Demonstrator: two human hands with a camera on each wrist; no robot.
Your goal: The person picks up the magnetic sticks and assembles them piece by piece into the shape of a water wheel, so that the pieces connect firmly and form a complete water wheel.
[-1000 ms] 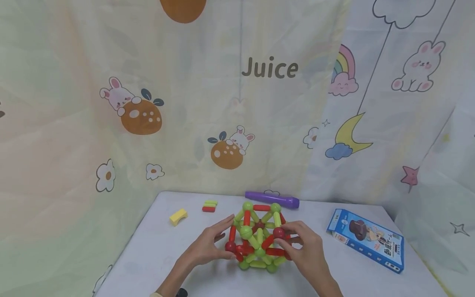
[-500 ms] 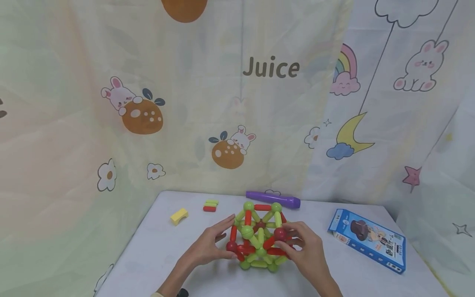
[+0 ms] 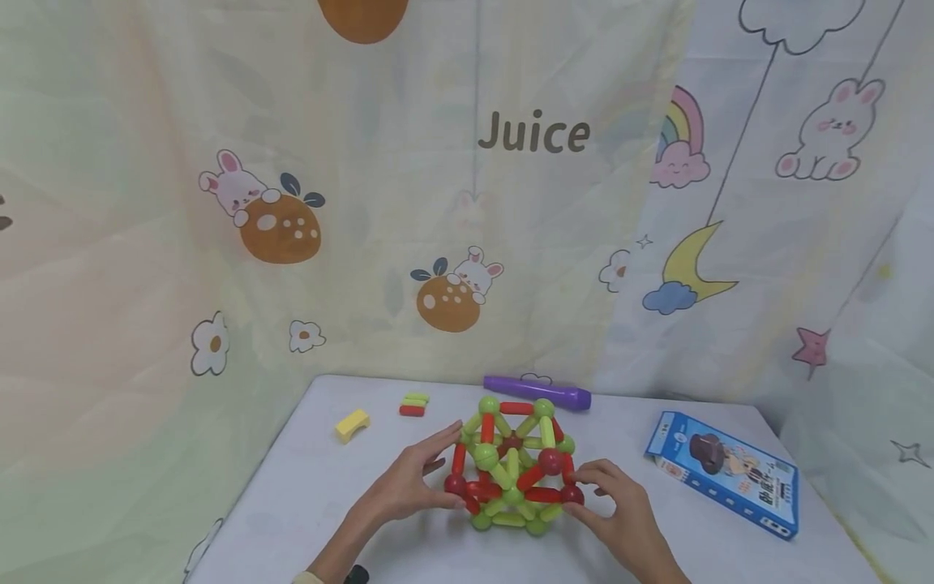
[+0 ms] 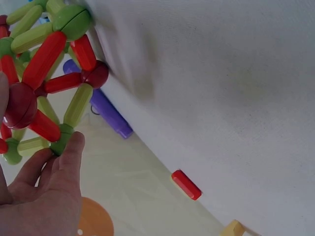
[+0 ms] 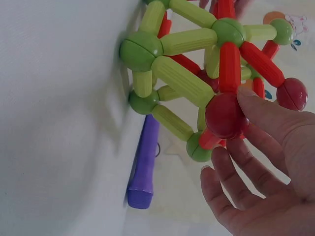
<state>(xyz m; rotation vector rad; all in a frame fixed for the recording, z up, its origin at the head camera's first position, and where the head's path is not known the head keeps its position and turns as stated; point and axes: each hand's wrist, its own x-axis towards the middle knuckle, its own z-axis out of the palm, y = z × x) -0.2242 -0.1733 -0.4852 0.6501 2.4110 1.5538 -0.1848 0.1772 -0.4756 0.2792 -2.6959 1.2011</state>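
Observation:
A magnetic ball-and-stick frame [image 3: 486, 456] of green and red balls joined by sticks stands on the white table, between both hands. My left hand [image 3: 409, 478] holds its left side, with the thumb by a red ball [image 3: 456, 484]. In the left wrist view, the fingers of that hand [image 4: 54, 191] touch a green ball [image 4: 61, 140]. My right hand [image 3: 620, 507] pinches the lower right red ball [image 3: 572, 495] between thumb and fingers. The right wrist view shows this red ball [image 5: 226, 115] close up, with the thumb on it.
Behind the frame lies a purple microphone-shaped tube [image 3: 536, 392]. Loose green sticks [image 3: 416, 399], a red stick [image 3: 412, 411] and a yellow arch block [image 3: 353, 425] lie at the back left. A blue box [image 3: 730, 470] is on the right. Printed curtains [image 3: 365, 324] hang behind the table.
My right hand has moved down from the upper right red ball to the lower right one. The left hand and the frame have stayed in place.

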